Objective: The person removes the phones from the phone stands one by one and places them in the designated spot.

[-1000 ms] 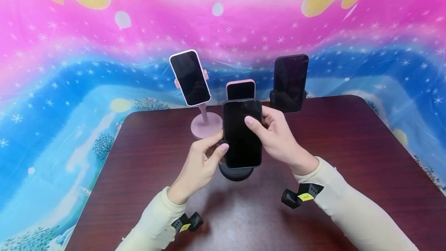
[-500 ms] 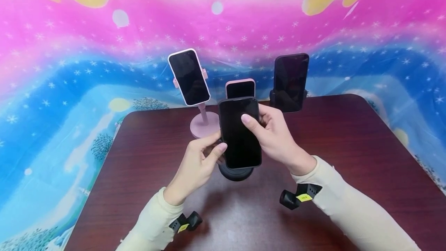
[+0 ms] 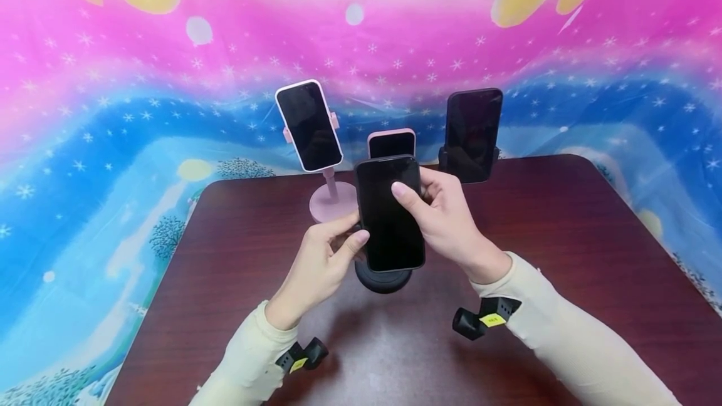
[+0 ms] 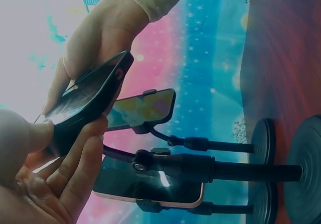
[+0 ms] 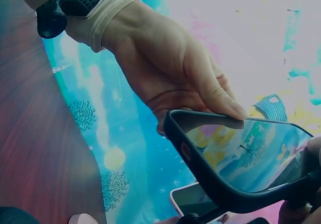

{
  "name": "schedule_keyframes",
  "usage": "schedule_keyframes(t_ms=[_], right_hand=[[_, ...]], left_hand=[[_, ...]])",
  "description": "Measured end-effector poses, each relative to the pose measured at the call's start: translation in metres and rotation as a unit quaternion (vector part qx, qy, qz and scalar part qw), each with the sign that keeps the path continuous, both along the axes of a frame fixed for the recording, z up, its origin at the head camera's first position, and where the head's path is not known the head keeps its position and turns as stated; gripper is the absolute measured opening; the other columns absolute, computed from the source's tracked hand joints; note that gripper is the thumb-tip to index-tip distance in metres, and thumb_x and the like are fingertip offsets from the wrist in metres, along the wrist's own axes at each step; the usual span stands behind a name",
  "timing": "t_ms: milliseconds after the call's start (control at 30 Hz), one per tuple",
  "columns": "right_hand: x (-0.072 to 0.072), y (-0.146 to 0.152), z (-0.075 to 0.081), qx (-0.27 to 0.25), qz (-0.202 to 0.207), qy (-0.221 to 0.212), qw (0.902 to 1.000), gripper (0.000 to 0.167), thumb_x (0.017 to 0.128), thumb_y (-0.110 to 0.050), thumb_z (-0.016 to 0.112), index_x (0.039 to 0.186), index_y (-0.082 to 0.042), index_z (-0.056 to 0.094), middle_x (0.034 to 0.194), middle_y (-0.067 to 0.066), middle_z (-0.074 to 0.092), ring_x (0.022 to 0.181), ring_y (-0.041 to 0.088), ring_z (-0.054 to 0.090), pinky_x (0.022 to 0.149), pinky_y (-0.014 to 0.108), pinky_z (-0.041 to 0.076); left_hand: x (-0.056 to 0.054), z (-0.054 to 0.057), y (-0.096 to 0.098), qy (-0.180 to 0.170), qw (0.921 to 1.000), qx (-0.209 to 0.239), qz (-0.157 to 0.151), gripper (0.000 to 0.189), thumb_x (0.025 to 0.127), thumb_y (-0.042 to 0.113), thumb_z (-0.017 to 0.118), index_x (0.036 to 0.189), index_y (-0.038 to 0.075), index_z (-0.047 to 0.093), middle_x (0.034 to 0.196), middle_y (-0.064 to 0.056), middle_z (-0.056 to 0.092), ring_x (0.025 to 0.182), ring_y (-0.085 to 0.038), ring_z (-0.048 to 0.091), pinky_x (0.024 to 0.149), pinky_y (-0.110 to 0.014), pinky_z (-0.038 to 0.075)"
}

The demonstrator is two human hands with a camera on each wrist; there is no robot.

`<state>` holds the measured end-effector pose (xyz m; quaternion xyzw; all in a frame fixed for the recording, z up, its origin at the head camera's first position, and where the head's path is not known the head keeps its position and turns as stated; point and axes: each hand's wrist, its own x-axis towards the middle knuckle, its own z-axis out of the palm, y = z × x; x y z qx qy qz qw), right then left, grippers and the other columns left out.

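Both hands hold a black-cased smartphone (image 3: 392,230), its dark screen facing up toward me. My left hand (image 3: 316,262) pinches its lower left edge, thumb at the front and fingers behind. On the right side my right hand (image 3: 454,224) grips it, with the thumb lying on the screen and the other fingers behind. Behind the phone, a black phone stand (image 4: 190,166) reaches up on a jointed arm from its round base (image 3: 383,282). The phone hides the stand's top end. In the right wrist view, the left thumb lies along the edge of the phone (image 5: 251,153).
A white-framed phone (image 3: 309,125) leans in a pink stand (image 3: 331,202) at the back left. Directly behind the held phone stands a pink-framed phone (image 3: 392,144). Another dark phone (image 3: 472,133) is mounted at the back right. A printed cloth (image 3: 361,67) hangs behind the brown table (image 3: 237,249).
The held phone and both hands have shifted slightly left, and the phone leans a little more to the left at its top. Both grips stay the same. The other phones stay put.
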<state>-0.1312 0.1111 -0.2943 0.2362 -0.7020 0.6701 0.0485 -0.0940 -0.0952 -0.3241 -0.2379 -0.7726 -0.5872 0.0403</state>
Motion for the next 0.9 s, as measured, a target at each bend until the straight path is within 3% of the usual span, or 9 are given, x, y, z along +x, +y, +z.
schedule_keyframes(t_ms=[167, 633, 900], right_hand=[[-0.0003, -0.0003, 0.0004, -0.002, -0.004, -0.002, 1.0, 0.026, 0.102, -0.012, 0.06, 0.121, 0.004, 0.068, 0.089, -0.006, 0.078, 0.081, 0.018, 0.077, 0.073, 0.036, 0.065], [-0.0005, -0.0009, 0.0031, -0.008, -0.015, -0.005, 0.9998, 0.026, 0.102, -0.012, 0.06, 0.122, 0.003, 0.067, 0.09, -0.007, 0.078, 0.082, 0.017, 0.077, 0.073, 0.035, 0.065], [-0.002, -0.0014, 0.003, -0.017, -0.011, -0.002, 0.9998, 0.026, 0.102, -0.012, 0.061, 0.121, 0.004, 0.068, 0.089, -0.006, 0.078, 0.081, 0.019, 0.077, 0.072, 0.036, 0.065]], left_hand=[[-0.0004, 0.0006, 0.0, 0.008, 0.9999, -0.007, 0.0, 0.039, 0.1, 0.011, 0.063, 0.138, 0.005, 0.062, 0.129, -0.013, 0.07, 0.09, -0.012, 0.073, 0.077, -0.034, 0.065], [-0.0014, 0.0006, -0.0008, 0.01, 0.9997, -0.021, 0.002, 0.038, 0.099, 0.011, 0.064, 0.138, 0.007, 0.062, 0.126, -0.01, 0.072, 0.08, -0.01, 0.072, 0.075, -0.034, 0.065], [-0.0018, 0.0, -0.001, 0.006, 0.9999, -0.011, -0.004, 0.038, 0.1, 0.009, 0.063, 0.137, 0.003, 0.062, 0.124, -0.015, 0.072, 0.079, -0.015, 0.074, 0.076, -0.046, 0.064]])
